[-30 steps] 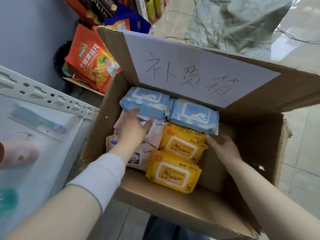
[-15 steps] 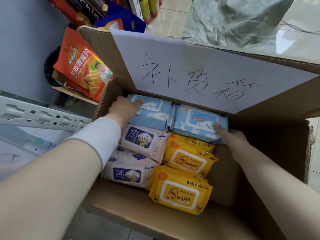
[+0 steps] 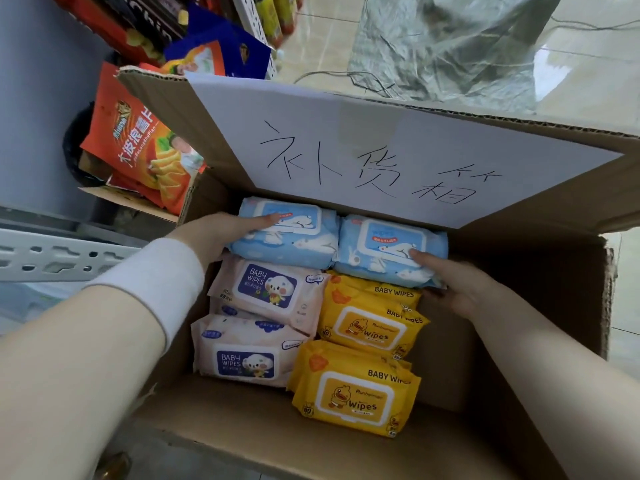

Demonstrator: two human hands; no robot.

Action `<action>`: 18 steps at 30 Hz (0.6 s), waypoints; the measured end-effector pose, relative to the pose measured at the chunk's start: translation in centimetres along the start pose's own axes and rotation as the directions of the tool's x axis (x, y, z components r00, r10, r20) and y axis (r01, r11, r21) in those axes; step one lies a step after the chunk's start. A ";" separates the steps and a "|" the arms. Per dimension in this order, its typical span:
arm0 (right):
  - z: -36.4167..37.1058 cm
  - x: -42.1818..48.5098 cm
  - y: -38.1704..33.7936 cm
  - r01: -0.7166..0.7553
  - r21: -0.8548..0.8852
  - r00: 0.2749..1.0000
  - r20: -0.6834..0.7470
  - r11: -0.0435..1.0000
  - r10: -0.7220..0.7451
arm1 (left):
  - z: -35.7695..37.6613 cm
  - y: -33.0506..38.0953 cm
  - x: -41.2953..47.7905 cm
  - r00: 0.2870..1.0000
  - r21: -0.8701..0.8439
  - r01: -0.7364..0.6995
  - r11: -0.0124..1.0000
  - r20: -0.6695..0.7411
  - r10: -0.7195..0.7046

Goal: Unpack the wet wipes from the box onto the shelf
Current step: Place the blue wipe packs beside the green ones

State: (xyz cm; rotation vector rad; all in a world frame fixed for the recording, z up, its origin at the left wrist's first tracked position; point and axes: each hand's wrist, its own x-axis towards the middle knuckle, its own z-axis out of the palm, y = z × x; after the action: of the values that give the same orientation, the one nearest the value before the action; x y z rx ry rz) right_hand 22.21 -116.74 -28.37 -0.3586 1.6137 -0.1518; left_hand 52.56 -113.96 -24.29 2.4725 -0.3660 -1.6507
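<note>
Head view: an open cardboard box (image 3: 277, 441) was seen from above, filling most of the frame, with its far flap raised. Beyond it, a crinkled foil sheet (image 3: 450, 46) was spread over the tiled floor. A white paper sign (image 3: 346, 133) with handwritten characters was fixed to the inner face of the raised flap. At the left edge a perforated white shelf rail (image 3: 52, 258) was seen close beside the box, and an orange snack bag (image 3: 138, 143) was propped just beside the box's far left corner.

The wipes were laid flat inside the box in two columns. Two pink packs (image 3: 270, 292) were stacked along the left side and two yellow packs (image 3: 356, 393) along the right, with further packs partly shown beneath them. Against the far wall, under the sign, a left blue pack (image 3: 294, 240) and a right blue pack (image 3: 381, 247) were set side by side, touching.

The left blue pack was gripped at its left end by the left hand (image 3: 214, 233), the thumb laid across its top and the other fingers hidden below. The right blue pack was held at its near right corner by the right hand (image 3: 460, 292), one digit pressed on top and the rest curled beneath it, out of sight.
</note>
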 end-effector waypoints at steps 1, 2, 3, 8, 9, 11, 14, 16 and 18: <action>0.0 0.0 0.0 0.002 0.001 1.000 0.013 1.000 -0.002 | 0.0 -0.2 0.0 1.000 -0.040 0.000 0.999 -0.006 0.000; 0.1 0.1 0.0 0.005 0.003 1.000 0.024 1.000 -0.005 | -0.1 -0.3 0.0 1.000 -0.075 -0.008 0.997 -0.016 0.007; 0.2 0.1 0.0 0.012 0.008 1.000 0.029 1.000 -0.012 | -0.2 -0.3 0.0 1.000 -0.105 -0.016 0.994 -0.023 0.014; 0.7 0.0 -0.2 0.033 0.034 0.999 0.019 0.999 -0.034 | -0.8 0.3 -0.2 0.998 -0.117 0.014 0.993 0.059 -0.007; 0.7 -0.1 -0.4 0.036 0.030 0.999 0.023 0.999 -0.036 | -0.8 0.5 -0.4 0.997 -0.124 0.030 0.992 0.081 -0.020; 0.5 -0.3 -0.7 0.041 0.009 0.999 0.026 0.999 -0.041 | -0.7 1.0 -0.9 0.994 -0.112 0.038 0.993 0.104 -0.026; 0.4 -1.3 -1.3 0.047 -0.019 0.999 0.026 0.999 -0.046 | -1.2 1.3 -2.6 0.995 -0.093 -0.003 0.996 0.102 0.012; 0.2 -2.3 -1.7 0.041 -0.015 0.999 0.028 0.999 -0.041 | -2.1 1.0 -3.6 0.992 -0.109 -0.019 0.994 0.120 0.032; -0.1 -3.8 -2.1 0.036 -0.009 0.999 0.019 0.999 -0.036 | -3.0 0.4 -4.9 0.992 -0.102 -0.033 0.994 0.118 0.045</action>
State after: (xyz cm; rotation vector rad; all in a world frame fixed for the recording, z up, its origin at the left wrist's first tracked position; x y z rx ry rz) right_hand 22.51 -117.53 -24.15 -0.3953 1.5908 -0.1680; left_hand 53.49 -113.03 -18.70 2.2872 -0.3355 -1.7614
